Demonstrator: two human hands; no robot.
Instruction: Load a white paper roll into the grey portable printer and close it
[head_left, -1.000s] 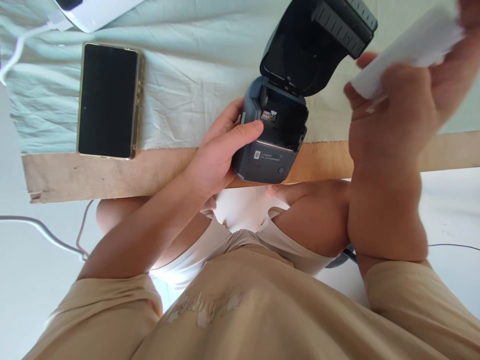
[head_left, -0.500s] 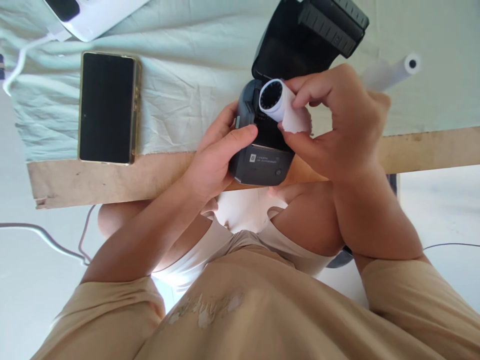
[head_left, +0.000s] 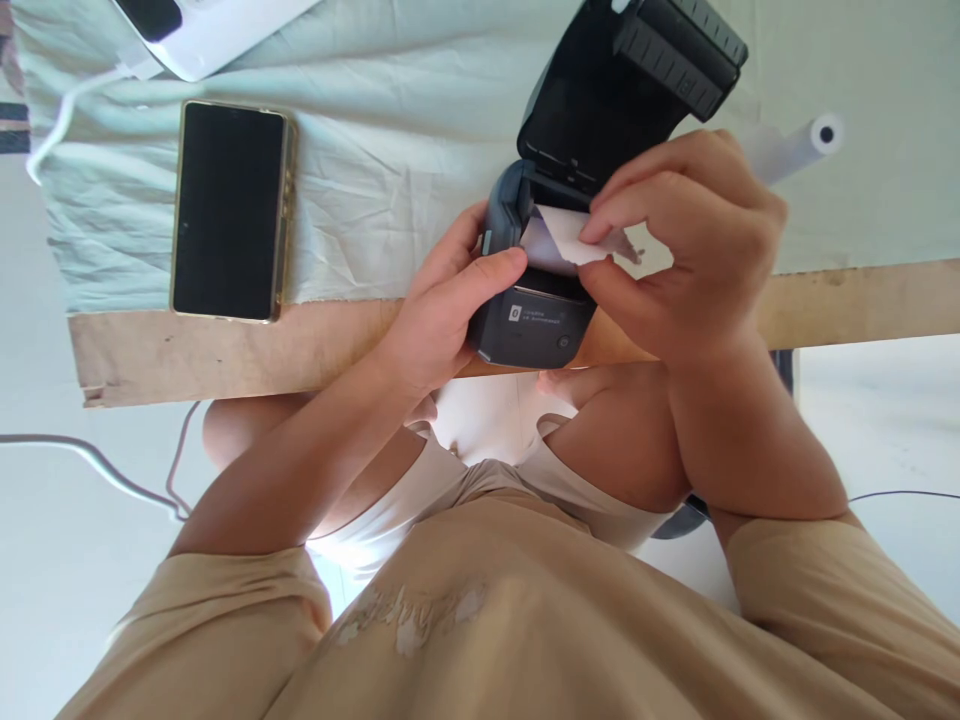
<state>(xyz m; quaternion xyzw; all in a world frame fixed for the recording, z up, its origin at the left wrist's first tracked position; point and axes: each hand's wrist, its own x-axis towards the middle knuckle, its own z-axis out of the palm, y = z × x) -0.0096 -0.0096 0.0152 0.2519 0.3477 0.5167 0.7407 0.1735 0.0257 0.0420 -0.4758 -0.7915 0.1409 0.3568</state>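
Observation:
A dark portable receipt printer (head_left: pixel 536 325) is held at the table's front edge, its black lid (head_left: pixel 600 100) swung up and away from me. My left hand (head_left: pixel 450 300) grips the printer's left side, thumb on the rim of the paper bay. Inside the bay lies a white paper roll (head_left: pixel 544 245), mostly covered by its own loose end. Between thumb and fingers, my right hand (head_left: pixel 682 240) pinches that loose paper end, which has a torn edge, just above the bay.
A phone (head_left: pixel 229 212) in a clear case lies on the pale green cloth (head_left: pixel 390 110) at left. Behind it is a white device (head_left: pixel 225 35) with a cable. Another white roll (head_left: pixel 802 150) lies beyond my right hand. A bare wooden strip (head_left: pixel 225 350) forms the table's front edge.
The paper roll has gone from above the printer down into its bay. My right hand now holds only its loose end. The left hand keeps its grip; the view has shifted slightly.

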